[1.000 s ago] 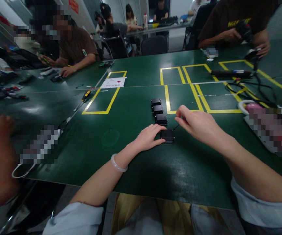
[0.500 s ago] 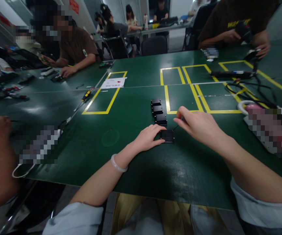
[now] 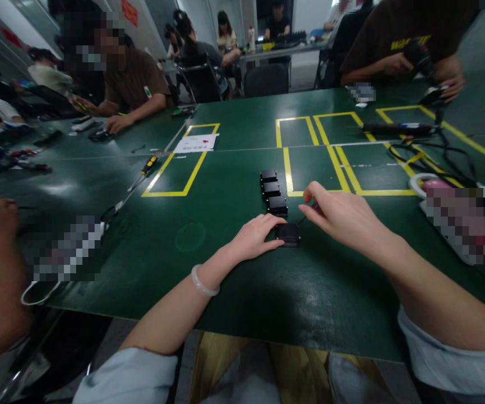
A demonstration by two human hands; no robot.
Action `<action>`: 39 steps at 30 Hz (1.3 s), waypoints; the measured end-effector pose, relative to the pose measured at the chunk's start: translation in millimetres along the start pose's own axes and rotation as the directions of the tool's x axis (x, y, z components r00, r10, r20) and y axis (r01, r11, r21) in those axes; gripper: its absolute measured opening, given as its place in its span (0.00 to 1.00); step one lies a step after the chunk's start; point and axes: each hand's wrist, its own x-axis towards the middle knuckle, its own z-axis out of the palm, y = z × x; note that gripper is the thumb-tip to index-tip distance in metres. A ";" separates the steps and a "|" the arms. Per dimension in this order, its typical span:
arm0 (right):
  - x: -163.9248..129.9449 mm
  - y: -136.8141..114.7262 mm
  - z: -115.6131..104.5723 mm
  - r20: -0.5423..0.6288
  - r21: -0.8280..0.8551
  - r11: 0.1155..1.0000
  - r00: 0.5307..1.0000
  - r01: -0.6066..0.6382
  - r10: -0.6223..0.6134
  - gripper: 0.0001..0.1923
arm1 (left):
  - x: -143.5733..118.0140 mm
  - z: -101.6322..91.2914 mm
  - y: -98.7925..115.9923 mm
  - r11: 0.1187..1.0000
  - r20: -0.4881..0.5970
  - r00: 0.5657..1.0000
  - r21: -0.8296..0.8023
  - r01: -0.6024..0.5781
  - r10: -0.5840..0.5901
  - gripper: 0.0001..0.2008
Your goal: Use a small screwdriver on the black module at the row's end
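Well, the small black block [image 3: 291,234] lies flat on the green table [image 3: 242,300], and I see both hands gathered about it. The left hand [image 3: 257,237] lies just left of the block, its thumb and fingertips closed around the block's left end, so most of the block sticks out to the right of that grip. The right hand [image 3: 330,207] is right of the block and a little beyond it, thumb and forefinger pressed together on a thin dark tool [image 3: 303,220]. The tool slants down to the block's far right corner; whether its tip touches, I cannot tell. Just beyond the block and slightly left stand three blocks [image 3: 271,189] in a row. Well apart from the block, beyond it to the left, lie a yellow-and-black screwdriver [image 3: 148,164] and a white paper [image 3: 195,143].
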 end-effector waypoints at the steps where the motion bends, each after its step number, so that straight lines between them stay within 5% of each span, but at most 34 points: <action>1: 0.2 0.5 0.6 -0.003 -0.006 1.000 1.000 0.003 -0.003 0.11 | 0.0 0.0 -0.1 1.000 -0.001 1.000 -0.001 0.000 0.000 0.20; 39: 0.4 -2.3 -0.1 0.016 -0.035 0.999 1.000 -0.009 0.009 0.11 | 0.4 -1.4 0.4 1.000 0.008 1.000 0.018 -0.009 0.009 0.19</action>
